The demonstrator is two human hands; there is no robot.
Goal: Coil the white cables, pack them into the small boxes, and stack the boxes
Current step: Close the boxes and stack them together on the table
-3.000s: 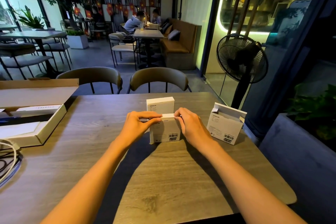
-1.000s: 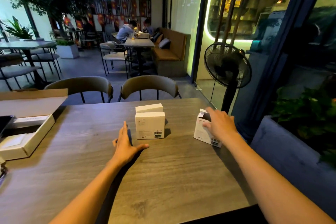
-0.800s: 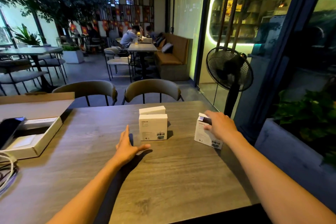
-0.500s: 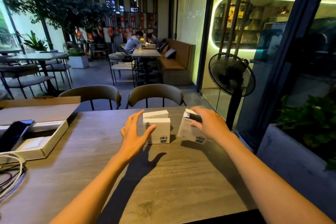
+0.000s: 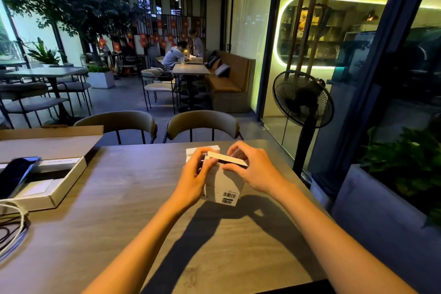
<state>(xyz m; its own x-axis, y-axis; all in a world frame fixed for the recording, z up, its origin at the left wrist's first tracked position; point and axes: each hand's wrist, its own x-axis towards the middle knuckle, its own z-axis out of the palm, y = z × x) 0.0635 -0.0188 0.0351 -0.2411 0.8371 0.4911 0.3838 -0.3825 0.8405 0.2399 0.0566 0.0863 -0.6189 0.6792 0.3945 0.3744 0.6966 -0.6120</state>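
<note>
White small box (image 5: 223,186) between left hand (image 5: 194,178) and right hand (image 5: 254,170) fingers (image 5: 232,167)

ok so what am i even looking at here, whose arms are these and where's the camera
There is no machine here: these are a person's bare arms, filmed by one camera worn on their head, looking forward and down. The left hand and right hand both grip a small white box with a barcode, its top flap partly open. Another small white box stands just behind it on the wooden table. At the table's left lie a flat open carton, a dark phone and loose cables. Behind is a cafe with chairs and a standing fan.
</note>
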